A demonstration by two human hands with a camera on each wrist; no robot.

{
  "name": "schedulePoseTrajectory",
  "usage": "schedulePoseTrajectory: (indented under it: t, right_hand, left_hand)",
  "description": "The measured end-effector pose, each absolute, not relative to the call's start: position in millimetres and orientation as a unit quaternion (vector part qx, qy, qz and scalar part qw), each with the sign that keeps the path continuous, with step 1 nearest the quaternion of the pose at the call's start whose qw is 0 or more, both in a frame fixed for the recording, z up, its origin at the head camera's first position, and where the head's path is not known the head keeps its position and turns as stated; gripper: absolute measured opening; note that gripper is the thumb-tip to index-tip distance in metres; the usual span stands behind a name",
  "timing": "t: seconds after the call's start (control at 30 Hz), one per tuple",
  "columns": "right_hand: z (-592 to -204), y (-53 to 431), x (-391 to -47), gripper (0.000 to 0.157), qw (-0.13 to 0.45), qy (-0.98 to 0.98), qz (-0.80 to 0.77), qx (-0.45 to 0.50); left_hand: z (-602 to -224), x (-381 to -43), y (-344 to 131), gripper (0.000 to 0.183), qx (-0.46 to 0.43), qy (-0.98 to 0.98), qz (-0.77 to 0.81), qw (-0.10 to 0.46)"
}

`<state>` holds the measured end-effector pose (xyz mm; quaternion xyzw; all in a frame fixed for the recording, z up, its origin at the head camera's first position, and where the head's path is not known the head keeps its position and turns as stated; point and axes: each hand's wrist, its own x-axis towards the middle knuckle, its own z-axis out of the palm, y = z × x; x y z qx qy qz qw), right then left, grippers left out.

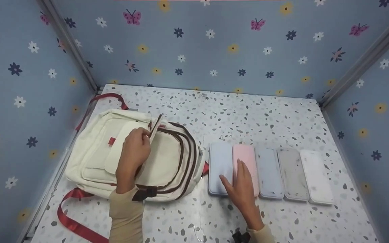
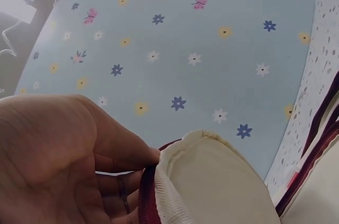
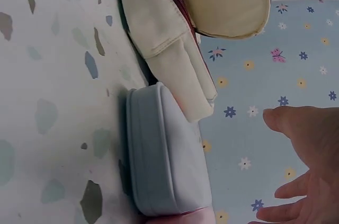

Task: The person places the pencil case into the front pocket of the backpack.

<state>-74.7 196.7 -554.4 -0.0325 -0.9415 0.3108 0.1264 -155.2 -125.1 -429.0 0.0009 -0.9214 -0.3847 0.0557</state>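
A cream backpack [image 1: 96, 141] with brown-red zip edging lies on the table, its front pocket unzipped. My left hand [image 1: 135, 146] pinches the edge of the pocket flap [image 2: 222, 176] between thumb and fingers, lifting it away from the bag. To the right stands a row of smooth rectangular cases, starting with a light blue case [image 1: 221, 155] next to the backpack and then a pink case [image 1: 244, 152]. My right hand [image 1: 243, 189] is over these two, fingers spread and nothing gripped. In the right wrist view the light blue case [image 3: 151, 155] stands apart from the fingers.
Further right in the row lie a second blue case [image 1: 268, 172], a grey case [image 1: 293, 175] and a white case [image 1: 317, 177]. A red strap [image 1: 76, 222] trails from the backpack toward the front. Flowered panels [image 1: 194, 44] wall in the speckled table [image 1: 248, 114].
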Motion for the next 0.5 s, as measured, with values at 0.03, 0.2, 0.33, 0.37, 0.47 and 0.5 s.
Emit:
schedulePoseTrajectory:
  t: [0.03, 0.2, 0.33, 0.37, 0.47, 0.5]
  right_hand:
    - [-556, 196, -74, 0.086, 0.127, -0.941, 0.314, -0.031]
    - [-565, 194, -69, 0.088, 0.115, -0.941, 0.317, -0.028]
    - [-567, 191, -65, 0.091, 0.072, -0.943, 0.323, -0.047]
    - [-567, 190, -64, 0.092, 0.06, -0.942, 0.325, -0.052]
    - [-568, 187, -61, 0.094, 0.035, -0.942, 0.329, -0.062]
    - [-568, 186, -60, 0.094, 0.031, -0.942, 0.328, -0.063]
  left_hand:
    - [-428, -155, -126, 0.023, 0.002, -0.921, -0.384, 0.058]
    - [-424, -156, -130, 0.022, 0.002, -0.922, -0.381, 0.068]
    - [-420, -158, -133, 0.021, -0.002, -0.922, -0.38, 0.071]
    - [-419, -158, -134, 0.021, -0.003, -0.923, -0.379, 0.073]
    - [-416, -159, -137, 0.021, -0.002, -0.924, -0.376, 0.076]
    - [-416, -159, -139, 0.021, -0.003, -0.924, -0.374, 0.078]
